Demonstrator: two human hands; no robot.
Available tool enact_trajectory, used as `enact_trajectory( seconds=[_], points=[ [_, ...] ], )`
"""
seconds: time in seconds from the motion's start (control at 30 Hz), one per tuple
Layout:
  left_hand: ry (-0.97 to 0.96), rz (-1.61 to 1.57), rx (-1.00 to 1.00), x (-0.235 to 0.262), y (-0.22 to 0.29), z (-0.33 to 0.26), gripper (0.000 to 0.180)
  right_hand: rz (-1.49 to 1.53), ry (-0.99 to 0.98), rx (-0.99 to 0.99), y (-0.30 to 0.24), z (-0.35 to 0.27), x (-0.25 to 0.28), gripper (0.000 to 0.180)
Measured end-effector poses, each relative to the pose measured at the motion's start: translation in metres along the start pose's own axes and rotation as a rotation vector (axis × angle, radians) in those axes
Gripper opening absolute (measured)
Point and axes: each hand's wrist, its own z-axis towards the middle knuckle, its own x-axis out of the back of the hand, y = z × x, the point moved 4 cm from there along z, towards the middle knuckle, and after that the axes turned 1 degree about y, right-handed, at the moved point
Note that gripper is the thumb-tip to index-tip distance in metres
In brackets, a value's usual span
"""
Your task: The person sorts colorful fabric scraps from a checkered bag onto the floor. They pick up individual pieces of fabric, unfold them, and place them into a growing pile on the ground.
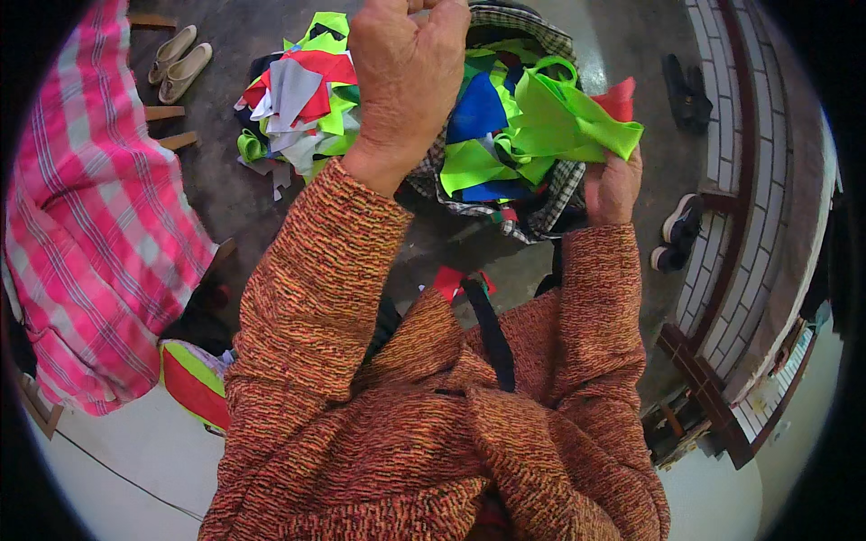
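My left hand (410, 81) is raised at the top middle, its fingers curled closed and partly cut off by the upper edge. Whatever it may hold is hidden. Lower and to the right, my right hand (615, 187) grips a lime-green fabric scrap (564, 117), thumb side showing, with a coral-red scrap (617, 99) just behind. Under the lime piece lies a black-and-white checked cloth bag (552, 200), opened wide and full of scraps, including a blue one (478, 110). To the left of my left hand, a loose heap of grey, red and lime scraps (293, 95) rests on the floor.
A pink plaid cloth (99, 207) drapes over furniture on the left. Beige shoes (185, 72) lie beyond it. Dark shoes (687, 95) and black-and-white sneakers (678, 233) line the brick-patterned wall (758, 207) on the right. A red scrap (448, 282) lies near my lap.
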Motion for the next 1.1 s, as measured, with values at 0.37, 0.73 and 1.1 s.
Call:
enact_trajectory(
  seconds=[0.37,0.73,1.1],
  points=[
    [-0.498,0.458,0.043,-0.038,-0.043,-0.021,0.033,0.932,-0.363,-0.315,-0.026,-0.001,-0.008,0.038],
    [-0.901,0.154,0.35,-0.06,-0.038,-0.032,0.036,0.935,-0.32,-0.328,-0.033,-0.009,-0.019,0.044],
    [-0.637,0.031,0.377,-0.032,-0.027,-0.007,0.039,0.736,-0.083,-0.193,-0.031,0.008,-0.013,0.039]
  ],
)
